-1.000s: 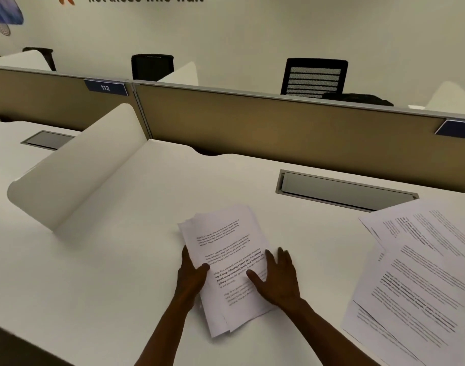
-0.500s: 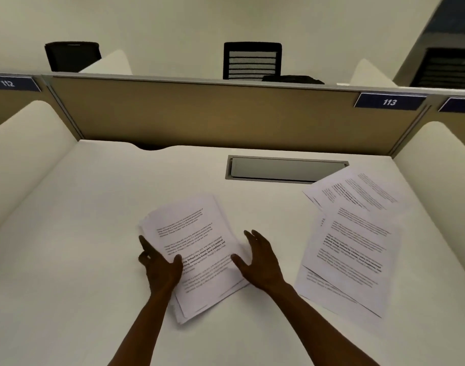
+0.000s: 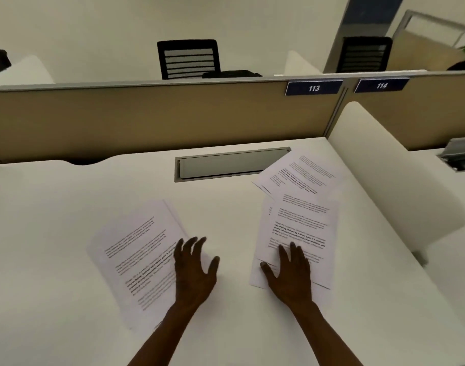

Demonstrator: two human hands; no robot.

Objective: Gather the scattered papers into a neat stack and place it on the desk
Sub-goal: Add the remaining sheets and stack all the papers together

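Observation:
A gathered pile of printed papers (image 3: 136,254) lies tilted on the white desk (image 3: 54,207), left of centre. My left hand (image 3: 195,270) hovers at its right edge, fingers spread, holding nothing. A second loose spread of printed papers (image 3: 302,217) lies to the right, fanned toward the back. My right hand (image 3: 289,273) rests flat on the near corner of that spread, fingers apart, pressing on the top sheet without gripping it.
A grey cable hatch (image 3: 226,165) is set into the desk behind the papers. A tan partition (image 3: 160,117) runs along the back with labels 113 and 114. A white curved divider (image 3: 384,175) bounds the desk on the right. Black chairs stand beyond the partition.
Both hands have left the left pile. My right hand has moved right onto the loose spread, and my left hand has shifted to the pile's right edge. The view has turned right.

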